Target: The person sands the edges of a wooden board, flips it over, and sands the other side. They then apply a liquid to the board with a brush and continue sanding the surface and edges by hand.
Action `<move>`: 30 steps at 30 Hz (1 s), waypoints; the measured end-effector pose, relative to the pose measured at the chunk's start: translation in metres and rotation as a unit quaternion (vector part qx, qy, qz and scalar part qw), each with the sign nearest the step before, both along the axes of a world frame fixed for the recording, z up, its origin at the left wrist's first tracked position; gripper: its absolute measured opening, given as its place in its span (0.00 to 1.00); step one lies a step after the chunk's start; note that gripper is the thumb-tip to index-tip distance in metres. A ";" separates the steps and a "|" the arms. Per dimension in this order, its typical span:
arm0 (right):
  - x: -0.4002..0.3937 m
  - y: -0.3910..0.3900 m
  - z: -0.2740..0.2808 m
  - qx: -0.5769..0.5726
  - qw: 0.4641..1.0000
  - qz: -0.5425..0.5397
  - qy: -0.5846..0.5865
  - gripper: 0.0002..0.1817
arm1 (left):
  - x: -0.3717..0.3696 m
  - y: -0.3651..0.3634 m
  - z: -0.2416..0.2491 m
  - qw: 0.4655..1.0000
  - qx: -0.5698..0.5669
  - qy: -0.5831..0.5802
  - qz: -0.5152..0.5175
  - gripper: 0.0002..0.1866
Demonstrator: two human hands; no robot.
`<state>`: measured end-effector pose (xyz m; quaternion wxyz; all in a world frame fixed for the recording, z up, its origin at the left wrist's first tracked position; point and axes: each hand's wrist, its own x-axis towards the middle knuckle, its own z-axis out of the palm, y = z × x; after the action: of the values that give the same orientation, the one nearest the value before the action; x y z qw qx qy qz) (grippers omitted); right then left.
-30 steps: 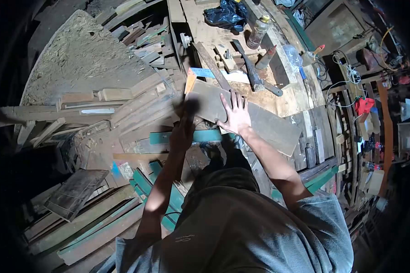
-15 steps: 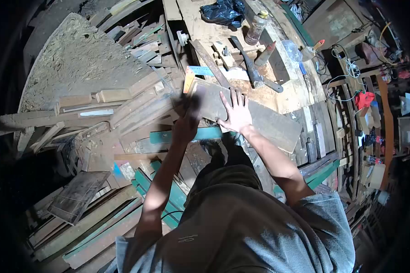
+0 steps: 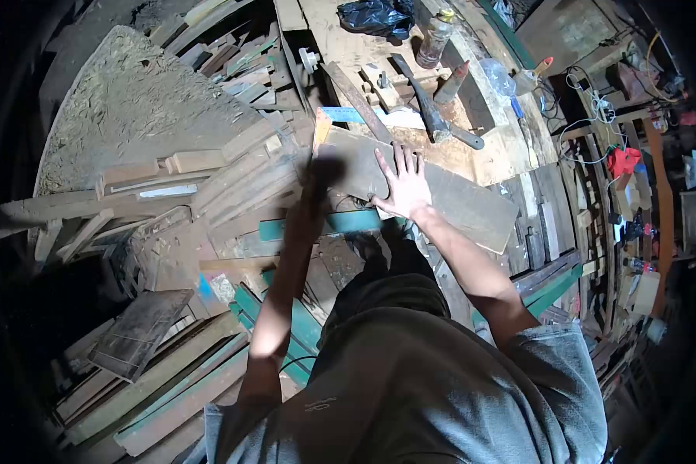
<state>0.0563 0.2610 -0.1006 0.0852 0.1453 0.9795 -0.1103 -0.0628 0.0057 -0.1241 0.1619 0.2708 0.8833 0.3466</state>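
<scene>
A long grey-brown wooden board (image 3: 464, 203) lies slantwise on the workbench in front of me. My right hand (image 3: 406, 185) rests flat on it, fingers spread. At the board's left end is my left hand (image 3: 308, 213), smeared by motion and in shadow. It appears closed around a dark, blurred thing (image 3: 329, 168) whose kind I cannot make out. Just beyond the board's left end lies a try square (image 3: 322, 127) with an orange stock and a blue blade. A flat wooden strip (image 3: 357, 102) reaches from the bench toward the board's far edge.
On the bench are a dark long-handled tool (image 3: 421, 97), a wooden hand plane (image 3: 383, 87), a bottle (image 3: 435, 39), a pointed tube-like container (image 3: 452, 82) and a black plastic bag (image 3: 377, 19). Stacked timber (image 3: 232, 166) stands to the left; green planks (image 3: 352, 222) lie below the board.
My left hand and the dark thing have shifted slightly, still blurred near the board's left end. My right hand stays flat on the board. The whole view has moved a little.
</scene>
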 end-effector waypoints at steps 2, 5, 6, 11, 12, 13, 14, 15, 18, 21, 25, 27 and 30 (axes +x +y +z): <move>-0.002 0.000 0.006 -0.010 1.000 -0.004 -0.011 0.62 | -0.005 -0.003 0.009 0.998 0.046 -0.053 0.000 0.32; 0.001 0.000 -0.003 0.005 1.000 0.004 0.012 0.62 | -0.006 -0.016 0.043 0.990 0.026 -0.140 0.009 0.29; 0.001 0.000 -0.004 0.009 1.000 0.005 0.014 0.61 | 0.001 -0.024 0.043 0.990 0.044 -0.137 0.009 0.29; 0.001 -0.001 -0.002 0.006 1.000 0.001 0.004 0.61 | 0.000 -0.044 0.016 0.984 0.116 -0.134 -0.018 0.29; 0.002 0.000 -0.004 0.009 1.000 0.004 0.010 0.61 | -0.006 -0.035 0.018 0.982 0.113 -0.150 -0.019 0.29; 0.001 0.000 -0.004 0.012 1.000 0.006 0.018 0.61 | -0.016 -0.025 0.012 0.985 0.138 -0.088 -0.059 0.26; 0.001 0.000 -0.004 0.010 1.000 0.005 0.016 0.61 | -0.031 -0.014 0.006 0.989 0.052 -0.118 -0.069 0.24; 0.000 -0.001 -0.004 0.007 1.000 0.004 0.014 0.61 | -0.047 -0.002 0.003 0.986 -0.034 -0.147 -0.078 0.23; -0.001 0.000 -0.002 0.005 1.000 0.002 0.004 0.62 | -0.040 0.002 0.002 0.986 0.081 -0.139 -0.053 0.21; 0.000 0.000 0.000 0.002 1.000 0.002 0.012 0.62 | -0.010 -0.021 0.004 0.989 0.070 -0.127 -0.001 0.22; -0.001 -0.001 0.008 0.003 1.000 -0.001 -0.006 0.62 | 0.030 -0.048 0.018 0.988 0.152 -0.028 0.011 0.23; 0.001 -0.001 0.005 0.007 1.000 0.002 0.002 0.62 | 0.013 -0.045 0.015 0.992 0.093 -0.085 -0.010 0.25; 0.000 -0.001 0.005 -0.004 1.000 -0.002 -0.012 0.61 | -0.035 -0.014 -0.002 0.984 0.048 -0.171 -0.026 0.30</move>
<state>0.0560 0.2598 -0.0951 0.0971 0.1483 0.9777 -0.1126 -0.0977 -0.0088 -0.1265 0.3062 0.2384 0.8178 0.4249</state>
